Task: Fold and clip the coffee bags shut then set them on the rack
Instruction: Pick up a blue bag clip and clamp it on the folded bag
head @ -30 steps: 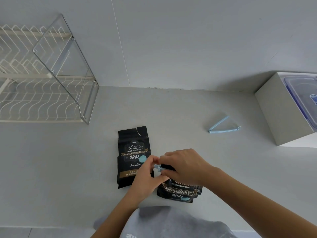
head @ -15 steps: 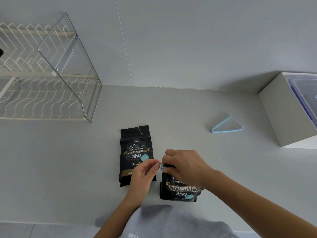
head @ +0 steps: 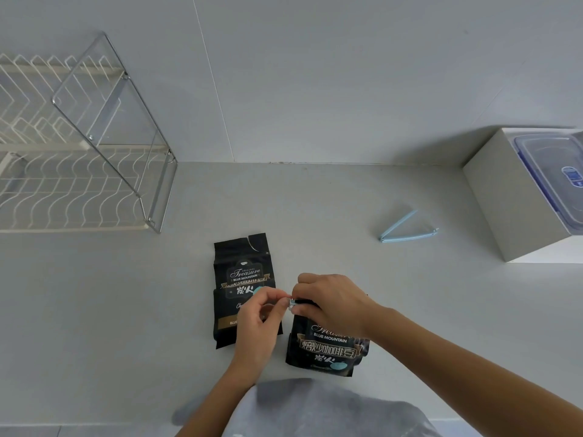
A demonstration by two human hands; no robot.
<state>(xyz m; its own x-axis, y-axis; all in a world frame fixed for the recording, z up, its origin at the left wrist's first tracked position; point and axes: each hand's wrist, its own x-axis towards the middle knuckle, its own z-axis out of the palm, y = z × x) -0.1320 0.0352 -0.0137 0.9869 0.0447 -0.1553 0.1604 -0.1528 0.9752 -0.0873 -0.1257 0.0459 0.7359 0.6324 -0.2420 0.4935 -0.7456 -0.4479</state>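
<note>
Left hand and right hand pinch a clip onto the near bag; the open bag beside it waits, neither on the rack.

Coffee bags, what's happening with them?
A person is clipping the nearer coffee bag shut. The right hand grips its folded top while the left hand pinches the end of a small blue clip there. The other coffee bag lies flat beside it, unclipped. A spare clip lies open on the counter. Neither bag is on the rack yet.
</note>
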